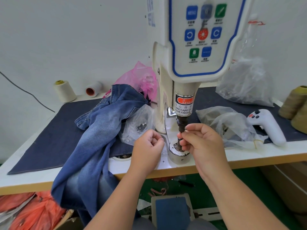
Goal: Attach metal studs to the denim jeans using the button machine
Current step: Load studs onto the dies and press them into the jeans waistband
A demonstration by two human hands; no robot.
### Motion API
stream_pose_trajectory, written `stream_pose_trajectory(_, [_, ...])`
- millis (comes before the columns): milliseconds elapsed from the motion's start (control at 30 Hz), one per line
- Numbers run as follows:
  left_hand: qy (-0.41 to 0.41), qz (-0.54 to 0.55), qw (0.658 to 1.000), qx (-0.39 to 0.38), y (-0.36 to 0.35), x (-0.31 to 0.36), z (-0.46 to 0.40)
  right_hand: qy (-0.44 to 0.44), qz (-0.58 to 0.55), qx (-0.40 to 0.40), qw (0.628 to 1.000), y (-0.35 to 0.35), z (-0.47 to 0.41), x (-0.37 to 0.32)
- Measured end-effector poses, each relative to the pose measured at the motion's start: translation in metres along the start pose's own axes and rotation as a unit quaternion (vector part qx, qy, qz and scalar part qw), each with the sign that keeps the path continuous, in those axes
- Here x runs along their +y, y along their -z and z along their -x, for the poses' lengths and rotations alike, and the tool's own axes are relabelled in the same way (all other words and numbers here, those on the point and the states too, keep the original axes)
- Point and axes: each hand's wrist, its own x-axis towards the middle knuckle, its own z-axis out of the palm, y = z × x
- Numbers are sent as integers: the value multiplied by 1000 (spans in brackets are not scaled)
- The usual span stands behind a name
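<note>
Head view: the button machine (191,63) is seen standing at the middle of the table (265,155), with its dark punch shaft (181,125) hanging over the round lower die (178,152) near the front edge. The right hand (201,141) is raised at the shaft; its grip is pinched, thumb and forefinger pressed together at the shaft's lower part, but whether a stud is held there cannot be told. The left hand (147,146) is held just left of the die with fingers curled into a loose fist; whether anything is enclosed cannot be told. The denim jeans (98,130) are piled on the left half of the table, on a dark cloth mat (49,130), and one leg is draped over the front edge toward the floor. A clear bag of metal studs (137,125) is lying between the jeans and the machine base. More crumpled clear bags (232,127) and a white handheld controller (265,125) are seen on the right side. Two thread cones (64,91) are noted at the back left corner, a pink bag (139,77) behind the jeans.
</note>
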Motion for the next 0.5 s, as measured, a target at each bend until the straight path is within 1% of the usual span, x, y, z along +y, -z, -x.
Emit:
stream_pose_trajectory(133, [-1, 0, 1000, 1, 0, -1, 0, -7, -15, 2, 1000, -1, 0, 0])
stream_pose_trajectory(267, [-2, -2, 1000, 2, -1, -2, 0, -12, -55, 0, 998, -1, 4, -1])
stream_pose_trajectory(500, [-3, -10, 1000, 4, -2, -4, -1, 14, -17, 3, 1000, 0, 10, -3])
